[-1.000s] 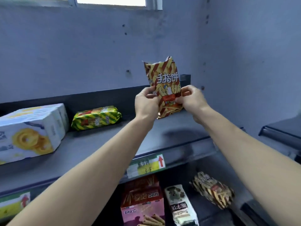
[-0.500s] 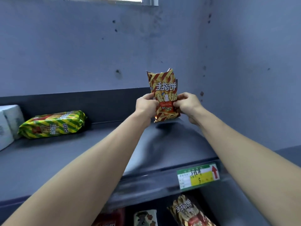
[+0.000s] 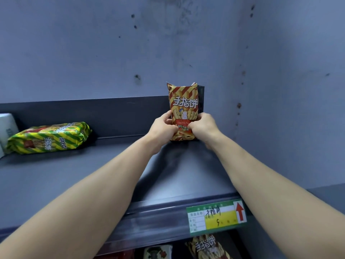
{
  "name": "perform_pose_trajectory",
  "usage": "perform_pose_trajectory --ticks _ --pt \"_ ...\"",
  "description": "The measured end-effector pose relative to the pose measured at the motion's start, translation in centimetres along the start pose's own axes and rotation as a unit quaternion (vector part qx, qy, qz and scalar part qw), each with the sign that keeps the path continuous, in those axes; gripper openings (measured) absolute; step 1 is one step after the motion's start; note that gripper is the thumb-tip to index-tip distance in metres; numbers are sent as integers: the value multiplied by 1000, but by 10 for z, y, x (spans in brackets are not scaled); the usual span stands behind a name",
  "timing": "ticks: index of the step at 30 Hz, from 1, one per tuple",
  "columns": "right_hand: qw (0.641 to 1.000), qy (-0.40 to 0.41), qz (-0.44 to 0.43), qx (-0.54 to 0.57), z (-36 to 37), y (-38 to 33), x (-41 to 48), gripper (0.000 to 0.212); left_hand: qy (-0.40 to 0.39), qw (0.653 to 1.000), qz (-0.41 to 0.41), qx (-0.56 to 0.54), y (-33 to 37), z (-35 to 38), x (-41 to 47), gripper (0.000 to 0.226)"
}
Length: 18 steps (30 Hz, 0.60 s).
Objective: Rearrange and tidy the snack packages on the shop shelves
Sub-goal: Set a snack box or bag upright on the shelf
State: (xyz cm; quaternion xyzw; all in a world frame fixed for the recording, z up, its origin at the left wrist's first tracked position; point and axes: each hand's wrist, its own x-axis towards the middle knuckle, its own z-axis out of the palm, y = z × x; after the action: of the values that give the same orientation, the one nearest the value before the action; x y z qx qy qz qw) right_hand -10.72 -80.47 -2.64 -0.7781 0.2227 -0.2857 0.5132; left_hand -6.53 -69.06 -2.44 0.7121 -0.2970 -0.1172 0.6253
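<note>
A red and gold striped snack bag (image 3: 183,101) stands upright at the back right corner of the dark top shelf (image 3: 93,176), its bottom edge on the shelf and its back against the rear panel. My left hand (image 3: 162,128) grips its lower left side. My right hand (image 3: 204,128) grips its lower right side. The bag's lower part is hidden behind my fingers. A green and yellow striped snack bag (image 3: 49,137) lies flat at the shelf's back left.
A white box (image 3: 5,128) shows at the far left edge. A green and yellow price label (image 3: 216,216) hangs on the shelf's front lip. More snack bags (image 3: 205,246) sit on the lower shelf. The blue-grey wall closes in on the right.
Both hands carried the red striped bag down and back until it rests upright in the shelf's rear right corner. The view has shifted right and closer to the shelf.
</note>
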Motion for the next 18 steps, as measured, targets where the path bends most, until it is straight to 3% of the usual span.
perform_pose_trajectory --ticks 18 --pt "998 -38 -23 -47 -3 8 -6 56 -11 997 16 72 -8 0 3 63"
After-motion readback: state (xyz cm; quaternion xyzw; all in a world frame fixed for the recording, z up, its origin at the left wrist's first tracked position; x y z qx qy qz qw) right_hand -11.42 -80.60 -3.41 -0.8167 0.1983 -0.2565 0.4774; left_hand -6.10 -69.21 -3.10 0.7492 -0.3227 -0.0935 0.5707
